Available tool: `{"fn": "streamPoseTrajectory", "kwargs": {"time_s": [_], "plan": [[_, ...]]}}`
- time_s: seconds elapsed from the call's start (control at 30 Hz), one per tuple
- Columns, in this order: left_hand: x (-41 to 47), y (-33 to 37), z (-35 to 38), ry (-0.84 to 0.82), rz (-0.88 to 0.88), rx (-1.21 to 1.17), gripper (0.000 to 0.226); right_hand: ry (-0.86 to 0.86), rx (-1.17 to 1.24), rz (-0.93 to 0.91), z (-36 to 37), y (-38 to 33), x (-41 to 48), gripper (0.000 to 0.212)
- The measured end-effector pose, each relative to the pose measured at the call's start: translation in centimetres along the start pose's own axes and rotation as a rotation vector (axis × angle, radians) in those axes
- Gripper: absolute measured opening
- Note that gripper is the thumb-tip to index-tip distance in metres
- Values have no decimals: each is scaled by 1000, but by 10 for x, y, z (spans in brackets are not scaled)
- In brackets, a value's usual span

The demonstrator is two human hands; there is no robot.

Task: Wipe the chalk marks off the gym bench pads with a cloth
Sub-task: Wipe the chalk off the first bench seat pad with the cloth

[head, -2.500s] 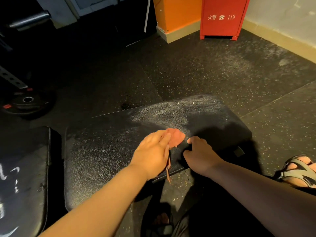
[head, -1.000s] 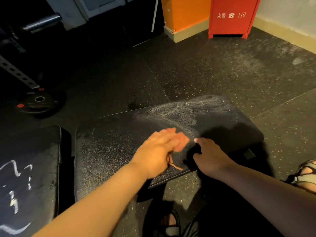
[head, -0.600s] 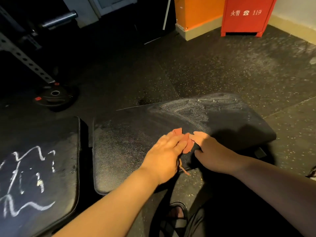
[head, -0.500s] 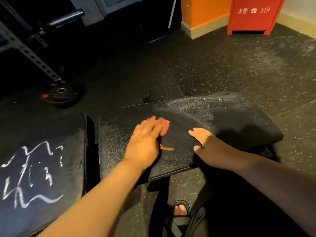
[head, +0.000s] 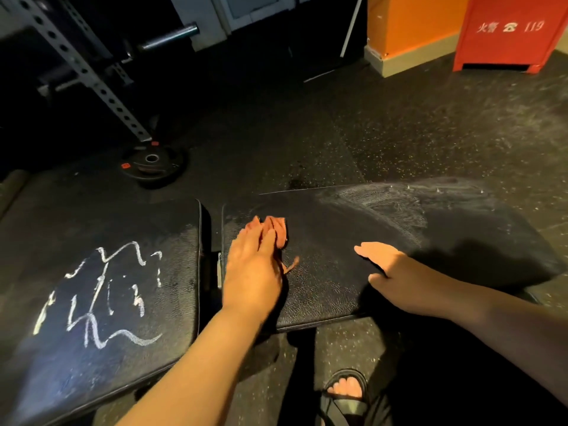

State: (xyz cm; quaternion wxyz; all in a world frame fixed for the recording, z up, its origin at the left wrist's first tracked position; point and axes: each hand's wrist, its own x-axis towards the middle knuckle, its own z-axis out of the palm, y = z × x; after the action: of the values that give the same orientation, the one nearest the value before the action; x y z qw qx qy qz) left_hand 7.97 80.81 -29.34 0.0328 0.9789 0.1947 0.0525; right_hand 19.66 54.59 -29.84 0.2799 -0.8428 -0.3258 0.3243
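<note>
Centrally in the frame, the left hand (head: 252,272) presses a reddish cloth (head: 275,230) flat-fingered onto the right pad (head: 338,290), near its left edge. Right of it, the right hand (head: 396,272) rests open on that pad; white chalk marks (head: 101,290) cover the left pad (head: 172,229) at lower left.

The left hand (head: 252,272) has slid the cloth (head: 275,227) leftward along the right-hand pad (head: 322,296), from a spot just beside the right hand (head: 390,269) to the pad's left end, near the gap between the pads. The two hands, close together before, now lie well apart. The right hand, earlier curled at the pad's near edge, now lies flat on its surface with the fingers stretched out. The view has swung left: the left-hand pad (head: 172,272) with its chalk scribbles (head: 101,290) now shows far more fully, and the sandalled foot at the right edge has dropped out of sight.
</note>
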Motion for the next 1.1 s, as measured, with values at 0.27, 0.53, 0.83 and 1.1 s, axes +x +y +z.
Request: {"fn": "streamPoseTrajectory", "kwargs": {"time_s": [0.27, 0.53, 0.83, 1.1], "plan": [[-58, 41, -10, -21, 472, -48, 56, 5, -5, -29, 2, -7, 5, 61], [-35, 36, -8, 39, 78, -37, 59, -30, -60, -27, 3, -8, 9, 60], [19, -31, -14, 47, -192, -33, 40, -25, -27, -85, 7, -15, 23, 61], [20, -11, -9, 59, 243, -41, 25, -7, -64, -109, 8, -17, 29, 61]]}}
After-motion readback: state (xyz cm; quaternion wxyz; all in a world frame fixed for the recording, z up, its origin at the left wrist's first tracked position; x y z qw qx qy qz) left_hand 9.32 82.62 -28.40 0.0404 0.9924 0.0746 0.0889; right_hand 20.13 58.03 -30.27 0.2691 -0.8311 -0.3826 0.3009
